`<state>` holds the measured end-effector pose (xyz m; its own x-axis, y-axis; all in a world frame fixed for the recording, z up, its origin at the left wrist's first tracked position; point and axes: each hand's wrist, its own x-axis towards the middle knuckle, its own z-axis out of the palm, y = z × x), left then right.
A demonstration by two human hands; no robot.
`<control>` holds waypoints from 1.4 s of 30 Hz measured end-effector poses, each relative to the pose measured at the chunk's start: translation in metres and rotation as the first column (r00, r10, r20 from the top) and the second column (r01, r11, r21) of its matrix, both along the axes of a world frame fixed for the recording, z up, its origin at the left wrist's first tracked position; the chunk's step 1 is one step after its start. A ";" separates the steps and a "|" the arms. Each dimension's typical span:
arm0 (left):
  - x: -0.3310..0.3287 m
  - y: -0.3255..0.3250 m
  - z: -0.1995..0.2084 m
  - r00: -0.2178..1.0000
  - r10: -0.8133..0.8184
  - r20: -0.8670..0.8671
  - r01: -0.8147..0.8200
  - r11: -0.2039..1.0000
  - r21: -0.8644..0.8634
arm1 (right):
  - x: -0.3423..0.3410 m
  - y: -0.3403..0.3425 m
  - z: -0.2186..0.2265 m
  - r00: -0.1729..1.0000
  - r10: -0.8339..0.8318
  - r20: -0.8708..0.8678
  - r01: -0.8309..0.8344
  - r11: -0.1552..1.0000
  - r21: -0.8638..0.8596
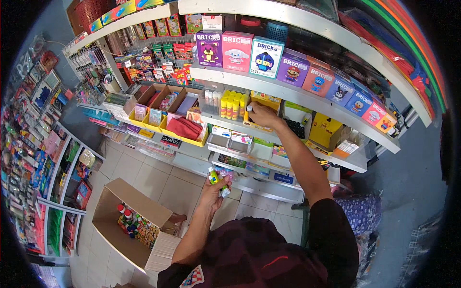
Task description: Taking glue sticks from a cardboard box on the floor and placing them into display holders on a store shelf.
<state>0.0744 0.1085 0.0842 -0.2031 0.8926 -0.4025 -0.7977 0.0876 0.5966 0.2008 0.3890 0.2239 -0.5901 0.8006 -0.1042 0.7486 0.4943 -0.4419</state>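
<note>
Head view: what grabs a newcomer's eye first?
The row of bright toy-brick boxes along the upper shelf, pink, purple and blue. Just below it, the right hand reaches into the yellow-capped bottles, while the left hand holds small bottles over the floor. An open cardboard box sits lower left.

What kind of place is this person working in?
Most likely a small stationery and toy shop. White shelves carry rows of colourful boxed toy kits, racks of small packets line the left wall, and an open cardboard box of bottles sits on the tiled floor.
</note>
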 end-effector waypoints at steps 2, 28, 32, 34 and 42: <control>0.000 0.001 0.000 1.000 -0.002 -0.003 0.002 1.000 0.000 | 0.001 0.002 -0.001 1.000 -0.021 0.016 0.022 0.999 -0.042; -0.002 -0.009 -0.002 1.000 0.006 0.014 -0.006 1.000 0.011 | 0.006 0.032 -0.020 0.990 0.054 -0.127 -0.053 0.999 0.012; -0.002 -0.009 -0.003 1.000 0.011 -0.004 -0.011 1.000 -0.009 | 0.005 0.030 -0.015 0.995 0.034 -0.095 -0.030 0.999 0.035; -0.003 -0.010 -0.004 1.000 0.018 -0.005 -0.018 1.000 -0.014 | 0.005 0.027 -0.011 0.993 0.027 -0.119 -0.024 0.999 0.024; -0.004 -0.011 -0.001 1.000 0.015 -0.003 -0.016 1.000 -0.023 | 0.011 0.030 0.000 0.990 -0.019 -0.138 0.033 0.995 0.097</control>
<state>0.0707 0.0974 0.0836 -0.2181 0.8800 -0.4219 -0.7972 0.0887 0.5971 0.2121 0.4190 0.2236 -0.5721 0.8182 0.0565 0.6978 0.5217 -0.4908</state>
